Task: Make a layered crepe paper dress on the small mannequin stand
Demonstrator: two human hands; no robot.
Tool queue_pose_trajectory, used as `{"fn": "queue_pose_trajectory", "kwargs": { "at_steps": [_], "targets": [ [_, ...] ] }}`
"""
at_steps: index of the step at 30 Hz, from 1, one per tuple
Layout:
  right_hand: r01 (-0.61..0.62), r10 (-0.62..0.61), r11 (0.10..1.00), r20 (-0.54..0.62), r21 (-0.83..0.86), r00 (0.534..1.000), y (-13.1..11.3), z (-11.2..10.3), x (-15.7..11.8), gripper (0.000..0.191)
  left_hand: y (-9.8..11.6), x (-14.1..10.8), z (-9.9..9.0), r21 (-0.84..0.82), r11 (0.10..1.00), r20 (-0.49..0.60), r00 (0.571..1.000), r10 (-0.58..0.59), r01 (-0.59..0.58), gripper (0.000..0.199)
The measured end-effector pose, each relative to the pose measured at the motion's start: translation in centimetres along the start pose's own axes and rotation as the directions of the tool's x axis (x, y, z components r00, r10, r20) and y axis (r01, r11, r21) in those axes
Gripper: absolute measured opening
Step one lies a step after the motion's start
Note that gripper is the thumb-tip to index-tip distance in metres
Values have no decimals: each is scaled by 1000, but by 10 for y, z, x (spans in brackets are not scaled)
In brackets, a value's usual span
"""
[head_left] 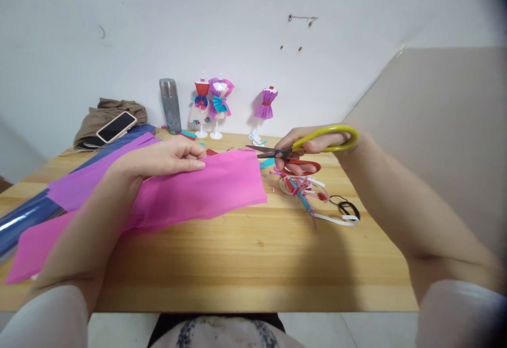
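Observation:
My left hand (176, 157) pinches the upper edge of a long sheet of bright pink crepe paper (206, 189), thumb on top. The sheet stretches across the table under my left forearm. My right hand (295, 150) grips scissors (283, 153) with one yellow handle loop and one red one. Their dark blades are parted and point left, at the upper right corner of the pink paper. I cannot tell whether the paper lies between the blades. A purple paper sheet (95, 171) lies behind my left forearm.
Three small dress forms in paper dresses, one a purple dress (267, 104), stand by the wall beside a grey bottle (170, 106). A phone (116, 127) rests on brown cloth (106, 113) at left. Ribbon scraps (303, 187) and a black band (348, 210) lie at right.

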State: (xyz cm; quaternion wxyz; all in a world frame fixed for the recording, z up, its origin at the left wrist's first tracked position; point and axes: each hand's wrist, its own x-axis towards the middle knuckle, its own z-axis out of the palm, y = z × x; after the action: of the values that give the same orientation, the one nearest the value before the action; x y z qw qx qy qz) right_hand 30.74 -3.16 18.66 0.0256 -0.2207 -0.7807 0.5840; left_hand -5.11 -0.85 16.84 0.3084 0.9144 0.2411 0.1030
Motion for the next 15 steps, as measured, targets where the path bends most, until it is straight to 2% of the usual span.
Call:
{"fn": "queue_pose_trajectory", "kwargs": {
  "at_steps": [4,8,15],
  "targets": [
    [17,-16,999,-29,52,999,0,3,-2,53,2,3,2,71,998,-21,1000,1,1,30],
    [-32,32,999,-10,15,999,2,4,-4,49,2,4,4,127,992,-16,1000,-7,9,30],
    [21,-21,1000,38,-7,999,10,6,-5,62,4,5,3,141,990,-14,1000,-9,11,29]
  ]
}}
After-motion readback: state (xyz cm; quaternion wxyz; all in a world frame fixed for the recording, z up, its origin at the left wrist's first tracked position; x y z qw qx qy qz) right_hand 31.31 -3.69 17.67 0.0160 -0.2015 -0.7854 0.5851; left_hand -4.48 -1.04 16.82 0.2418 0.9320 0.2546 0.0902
